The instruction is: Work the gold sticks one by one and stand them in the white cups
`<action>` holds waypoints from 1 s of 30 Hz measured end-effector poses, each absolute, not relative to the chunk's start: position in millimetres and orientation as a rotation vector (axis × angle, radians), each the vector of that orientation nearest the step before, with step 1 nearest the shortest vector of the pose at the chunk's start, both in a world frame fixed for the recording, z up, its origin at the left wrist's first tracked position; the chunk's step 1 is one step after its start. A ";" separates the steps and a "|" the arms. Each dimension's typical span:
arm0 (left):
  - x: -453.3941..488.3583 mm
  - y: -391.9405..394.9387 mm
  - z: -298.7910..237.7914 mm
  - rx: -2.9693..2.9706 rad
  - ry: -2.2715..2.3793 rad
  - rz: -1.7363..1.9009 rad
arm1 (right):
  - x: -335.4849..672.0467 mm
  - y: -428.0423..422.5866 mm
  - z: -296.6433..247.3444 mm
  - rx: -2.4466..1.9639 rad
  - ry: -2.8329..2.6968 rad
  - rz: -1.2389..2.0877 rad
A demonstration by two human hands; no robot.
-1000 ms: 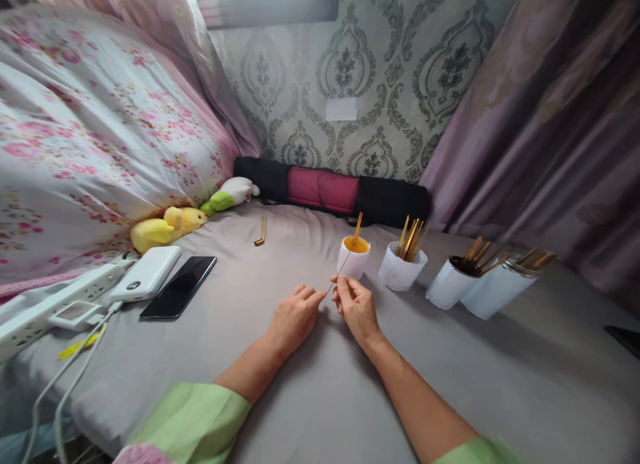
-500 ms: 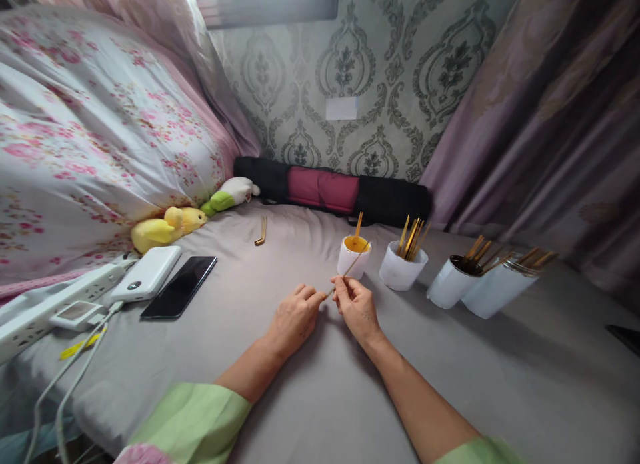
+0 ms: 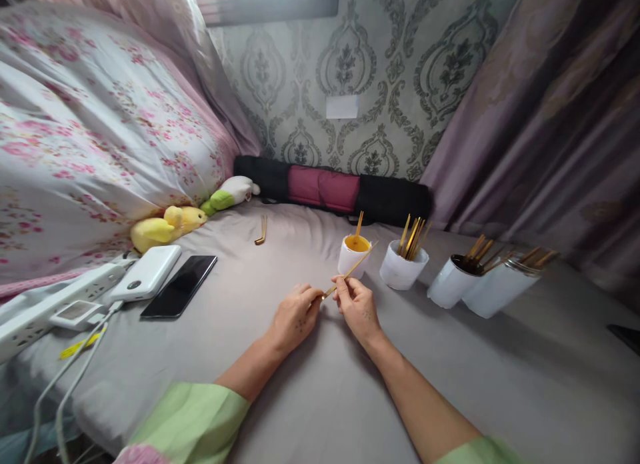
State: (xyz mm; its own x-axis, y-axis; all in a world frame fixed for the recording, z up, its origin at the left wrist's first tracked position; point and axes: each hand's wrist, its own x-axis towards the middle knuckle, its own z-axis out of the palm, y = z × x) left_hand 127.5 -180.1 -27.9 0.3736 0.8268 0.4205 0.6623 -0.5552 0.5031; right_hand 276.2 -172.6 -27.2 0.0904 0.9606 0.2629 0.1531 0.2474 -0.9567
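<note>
gold stick (image 3: pixel 357 263): slanting over the middle of the grey sheet (image 3: pixel 235 297).
right hand (image 3: pixel 356 307): your thumb and fingers pinch its shaft; a light hold should avoid bending it.
left hand (image 3: pixel 295 319): fingertips closed on its lower end; brace there.
yellow-lined cup (image 3: pixel 349 263): toward the sheet's far edge; angle the stick clear.

A thin, straight, gold-coloured stick (image 3: pixel 357 265) slants up and away to the right, its bright lower end at the fingertips of the left hand (image 3: pixel 296 319), its shaft pinched by the right hand (image 3: pixel 359 309), its upper end free
</note>
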 end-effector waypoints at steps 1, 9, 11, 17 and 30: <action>127.7 -180.0 -27.8 2.358 1.320 0.971 | 276.5 -172.6 -27.2 -1.162 -1.340 0.871; 129.5 -179.4 -24.8 2.158 1.324 0.993 | 276.7 -173.1 -27.3 -1.163 -1.335 0.876; 130.0 -179.6 -23.6 2.096 1.318 0.991 | 276.2 -172.9 -26.6 -1.163 -1.321 0.884; 132.2 -181.9 -18.6 1.902 1.310 0.977 | 275.6 -173.2 -22.6 -1.157 -1.284 0.919; 138.7 -181.7 -16.4 1.304 1.017 0.937 | 276.8 -174.0 -21.1 -1.151 -1.263 0.884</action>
